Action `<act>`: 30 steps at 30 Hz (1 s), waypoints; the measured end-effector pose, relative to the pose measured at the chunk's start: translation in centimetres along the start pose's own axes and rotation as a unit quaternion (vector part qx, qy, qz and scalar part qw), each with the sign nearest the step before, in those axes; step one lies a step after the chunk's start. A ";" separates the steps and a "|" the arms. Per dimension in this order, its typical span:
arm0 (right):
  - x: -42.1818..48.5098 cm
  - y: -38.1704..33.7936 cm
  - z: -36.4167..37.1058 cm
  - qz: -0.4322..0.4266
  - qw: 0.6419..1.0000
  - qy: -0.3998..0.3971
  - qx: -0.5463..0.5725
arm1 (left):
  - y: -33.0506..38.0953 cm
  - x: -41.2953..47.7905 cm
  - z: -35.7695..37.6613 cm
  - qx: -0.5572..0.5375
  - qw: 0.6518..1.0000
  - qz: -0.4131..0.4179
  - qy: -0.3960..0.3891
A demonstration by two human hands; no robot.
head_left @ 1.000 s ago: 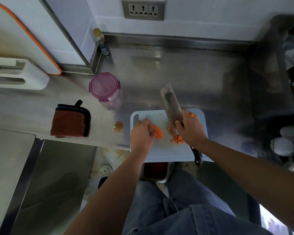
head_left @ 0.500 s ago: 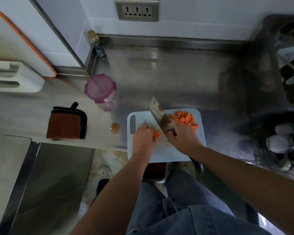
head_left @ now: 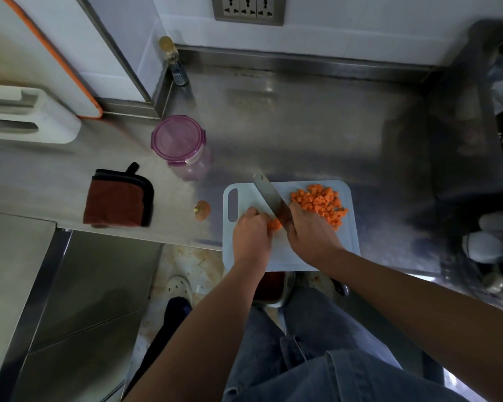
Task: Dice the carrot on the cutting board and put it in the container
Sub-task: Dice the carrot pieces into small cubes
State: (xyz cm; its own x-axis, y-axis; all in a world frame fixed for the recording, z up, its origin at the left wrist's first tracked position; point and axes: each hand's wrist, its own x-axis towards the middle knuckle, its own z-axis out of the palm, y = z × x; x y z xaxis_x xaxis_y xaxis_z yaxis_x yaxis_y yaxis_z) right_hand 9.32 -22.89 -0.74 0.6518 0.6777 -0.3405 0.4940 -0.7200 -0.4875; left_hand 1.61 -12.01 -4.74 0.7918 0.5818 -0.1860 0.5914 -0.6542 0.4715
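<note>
Seemingly between left hand (head_left: 251,233) and knife (head_left: 269,195) — carrot (head_left: 274,224)

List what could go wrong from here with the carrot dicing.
1. The left hand holds a small carrot piece right against the knife held in the right hand; a slip could nick the fingers.
2. The cutting board overhangs the front edge of the counter, so hard chopping might tip or shift it.
3. The container has its purple lid on and stands off the board; the diced carrot pile could scatter during transfer.
</note>
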 end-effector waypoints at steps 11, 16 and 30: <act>0.0 -0.7 0.2 0.021 0.999 -0.035 -0.009 | -0.2 0.2 0.2 -0.016 0.999 -0.022 -0.021; 0.3 -1.4 0.2 0.026 0.998 -0.051 -0.025 | -0.1 0.2 0.3 -0.025 0.999 -0.025 -0.029; 0.3 -1.2 -0.3 0.035 0.999 -0.002 0.009 | 0.3 0.1 -0.5 -0.006 0.999 -0.024 -0.032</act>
State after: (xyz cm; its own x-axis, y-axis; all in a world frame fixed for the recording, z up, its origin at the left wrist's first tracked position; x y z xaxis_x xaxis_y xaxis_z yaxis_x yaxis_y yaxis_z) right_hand 9.09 -21.88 -0.04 0.6822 0.6262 -0.3773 0.4366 -0.7629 -0.4767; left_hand 1.79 -11.91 -4.14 0.7707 0.5803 -0.2632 0.6277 -0.6202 0.4706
